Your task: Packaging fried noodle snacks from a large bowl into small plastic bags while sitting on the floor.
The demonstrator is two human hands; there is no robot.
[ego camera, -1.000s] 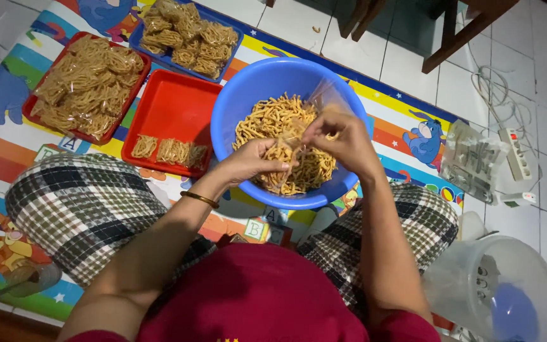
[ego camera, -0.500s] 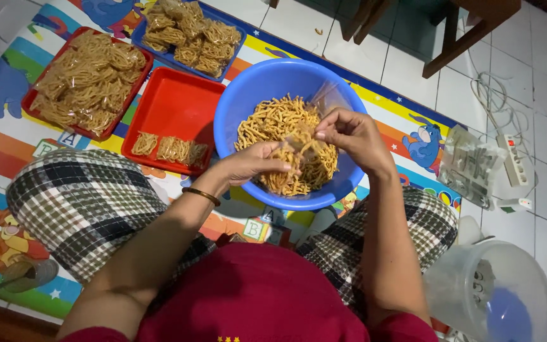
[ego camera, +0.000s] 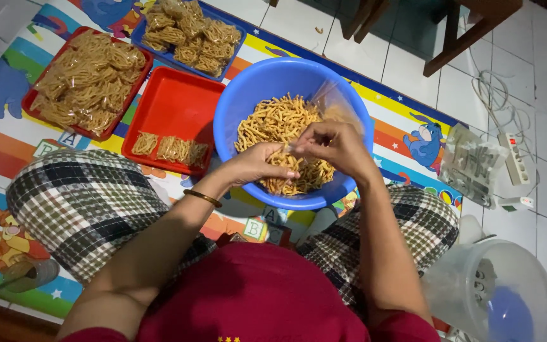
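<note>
A blue plastic bowl [ego camera: 254, 82] sits on the colourful mat between my knees, half full of golden fried snack sticks [ego camera: 273, 123]. Over the bowl, my right hand [ego camera: 335, 147] pinches the mouth of a small clear plastic bag [ego camera: 333, 104] that hangs open towards the bowl's far rim. My left hand [ego camera: 256, 164], with a thin bangle on the wrist, is closed on a pinch of sticks right at the bag's mouth, its fingertips touching the right hand's fingers.
Left of the bowl, a red tray [ego camera: 172, 107] holds a few filled packs, another red tray [ego camera: 87, 79] is heaped with packs, and a blue tray [ego camera: 191, 28] holds more. A stack of clear bags [ego camera: 473, 166], a power strip [ego camera: 514, 158] and a translucent tub [ego camera: 495, 291] lie to the right.
My left hand has risen from the pile with some sticks and closed in on my right hand. The right hand has kept the bag over the bowl.
</note>
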